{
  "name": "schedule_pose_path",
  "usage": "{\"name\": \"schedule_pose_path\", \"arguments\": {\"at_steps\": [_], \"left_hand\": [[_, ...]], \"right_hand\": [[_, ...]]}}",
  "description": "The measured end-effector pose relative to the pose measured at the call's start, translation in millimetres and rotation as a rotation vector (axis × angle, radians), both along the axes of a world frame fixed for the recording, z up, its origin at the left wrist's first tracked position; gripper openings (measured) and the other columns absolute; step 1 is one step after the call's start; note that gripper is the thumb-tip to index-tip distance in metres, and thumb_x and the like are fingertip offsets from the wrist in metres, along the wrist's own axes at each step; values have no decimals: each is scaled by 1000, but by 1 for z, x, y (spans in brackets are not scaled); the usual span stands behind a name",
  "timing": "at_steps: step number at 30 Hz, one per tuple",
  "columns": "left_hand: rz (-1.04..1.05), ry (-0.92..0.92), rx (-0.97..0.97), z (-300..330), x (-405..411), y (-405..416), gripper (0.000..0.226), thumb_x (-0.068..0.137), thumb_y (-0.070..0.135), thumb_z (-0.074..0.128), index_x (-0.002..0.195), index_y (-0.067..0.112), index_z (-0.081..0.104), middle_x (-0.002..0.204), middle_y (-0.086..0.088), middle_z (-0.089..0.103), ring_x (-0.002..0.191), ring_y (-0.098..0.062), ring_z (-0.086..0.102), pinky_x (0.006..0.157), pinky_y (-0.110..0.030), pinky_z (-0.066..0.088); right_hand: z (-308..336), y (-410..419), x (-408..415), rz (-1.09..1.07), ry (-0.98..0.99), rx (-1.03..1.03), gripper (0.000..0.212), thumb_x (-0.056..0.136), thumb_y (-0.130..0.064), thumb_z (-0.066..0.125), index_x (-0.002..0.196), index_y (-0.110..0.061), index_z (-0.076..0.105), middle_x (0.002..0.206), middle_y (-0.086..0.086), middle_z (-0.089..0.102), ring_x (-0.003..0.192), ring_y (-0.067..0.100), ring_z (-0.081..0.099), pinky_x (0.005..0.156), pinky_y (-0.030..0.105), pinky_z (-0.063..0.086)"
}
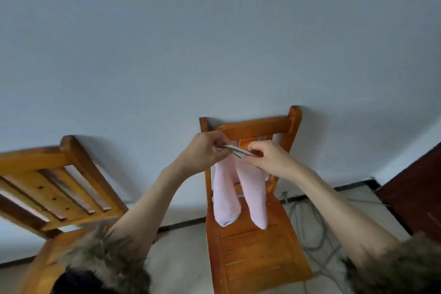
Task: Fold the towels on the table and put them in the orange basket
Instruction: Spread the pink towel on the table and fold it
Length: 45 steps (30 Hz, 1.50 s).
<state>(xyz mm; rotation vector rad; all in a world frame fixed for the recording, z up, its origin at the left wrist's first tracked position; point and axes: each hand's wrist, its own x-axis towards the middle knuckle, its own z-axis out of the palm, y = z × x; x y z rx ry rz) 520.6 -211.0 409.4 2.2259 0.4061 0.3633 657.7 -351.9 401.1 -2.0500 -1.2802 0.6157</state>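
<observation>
Both hands raised in front of the wooden chair (250, 253)'s backrest: left hand (202, 150) and right hand (269, 157) each pinch the top edge of the pink towel (226, 198), close together. Towel hangs doubled in two lobes down over the chair seat, clear of it. Second chair (55, 186) stands left of that one, grey cable (310, 229) on floor to its right.

Fluffy pink cloth towel (238, 188), glossy varnished wooden chair (253, 250)
</observation>
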Motion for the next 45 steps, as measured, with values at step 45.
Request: {"name": "schedule_pose_path", "arguments": {"at_steps": [45], "left_hand": [[1939,62,351,21,-872,-75,17,79,22,74,76,7,65,66,-1,59,60,-10,49,56,-7,37]], "right_hand": [[29,261,-746,738,-144,466,48,79,-54,64,61,-15,42,59,2,51,62,27,48,54,30,30]]}}
